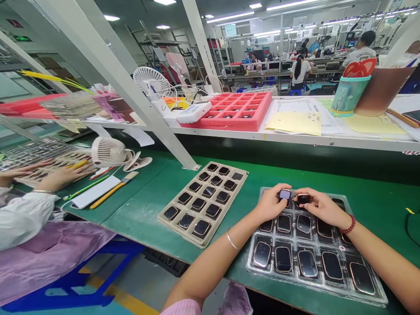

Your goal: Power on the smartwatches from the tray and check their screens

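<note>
My left hand (271, 203) grips a watch case with a lit-looking screen (285, 196) at the back row of a clear plastic tray (320, 285). Just to its right, my right hand (323, 206) has its fingers closed on a dark watch case (303, 199). Both cases are over the tray's back edge, close together but apart. Rows of dark-faced watch cases (307, 263) lie in the clear tray's pockets beneath and in front of my hands. Left of it, a beige tray (179, 236) holds several more watch cases (198, 204).
A co-worker's hands (67, 173) rest over another tray at the left. Nearby are a small white fan (110, 151), a yellow-handled brush (110, 192) and a slanting white post (131, 92). The raised shelf (295, 139) holds a red foam tray (229, 124), papers and cups.
</note>
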Tool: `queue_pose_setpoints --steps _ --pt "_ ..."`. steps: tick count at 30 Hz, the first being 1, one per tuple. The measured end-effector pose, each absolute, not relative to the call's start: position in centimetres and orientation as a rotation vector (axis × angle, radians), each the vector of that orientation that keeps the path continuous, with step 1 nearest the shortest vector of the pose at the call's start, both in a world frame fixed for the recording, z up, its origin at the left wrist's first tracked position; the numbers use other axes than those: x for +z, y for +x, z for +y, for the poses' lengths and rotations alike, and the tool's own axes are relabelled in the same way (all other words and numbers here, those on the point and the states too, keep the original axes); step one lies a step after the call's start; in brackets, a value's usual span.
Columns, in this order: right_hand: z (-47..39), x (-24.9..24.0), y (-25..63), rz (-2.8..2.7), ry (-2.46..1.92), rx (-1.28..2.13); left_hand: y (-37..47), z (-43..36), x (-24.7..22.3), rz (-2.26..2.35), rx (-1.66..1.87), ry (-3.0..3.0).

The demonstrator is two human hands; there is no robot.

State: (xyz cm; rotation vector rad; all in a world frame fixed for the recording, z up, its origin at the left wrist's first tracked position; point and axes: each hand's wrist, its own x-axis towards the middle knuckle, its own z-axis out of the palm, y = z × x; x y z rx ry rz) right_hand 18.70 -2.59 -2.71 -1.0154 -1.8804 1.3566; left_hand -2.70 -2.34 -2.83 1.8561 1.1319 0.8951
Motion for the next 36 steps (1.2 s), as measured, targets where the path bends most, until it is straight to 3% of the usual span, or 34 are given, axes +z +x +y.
queue_pose_setpoints --steps 13,36 --pt "-2.11 -2.43 19.26 -1.760 -1.056 1.487 -2.81 -2.00 -3.26 1.090 0.934 1.766" --pt "-2.57 -2.39 18.92 -1.847 -1.069 1.342 -2.75 -2.11 -3.28 1.048 0.971 1.727"
